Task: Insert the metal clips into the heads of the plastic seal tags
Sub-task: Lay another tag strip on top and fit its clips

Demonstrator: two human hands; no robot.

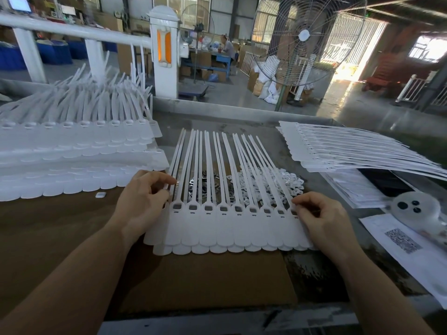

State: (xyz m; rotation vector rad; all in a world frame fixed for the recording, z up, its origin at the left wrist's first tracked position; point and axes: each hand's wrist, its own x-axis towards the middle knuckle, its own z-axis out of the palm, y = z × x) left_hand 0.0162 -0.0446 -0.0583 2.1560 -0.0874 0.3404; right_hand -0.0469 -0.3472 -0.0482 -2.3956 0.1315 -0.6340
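Note:
A joined row of white plastic seal tags [227,228] lies flat in front of me on brown cardboard, heads toward me and straps pointing away. Several square head openings [208,208] show in a line. My left hand [142,199] sits at the row's left end, fingers curled, thumb and forefinger pinching a small shiny metal clip [177,182] by the leftmost straps. My right hand [316,213] rests on the row's right end, its curled fingertips at the rightmost head. A pile of metal clips [196,187] lies under the straps, beside a heap of small white plastic caps [278,184].
Tall stacks of seal tags [72,151] fill the table's left side. A fanned stack of tags [350,151] lies at the right. Printed papers [401,243] and a round white device [416,209] sit at the right edge. One loose white cap [99,195] lies at left.

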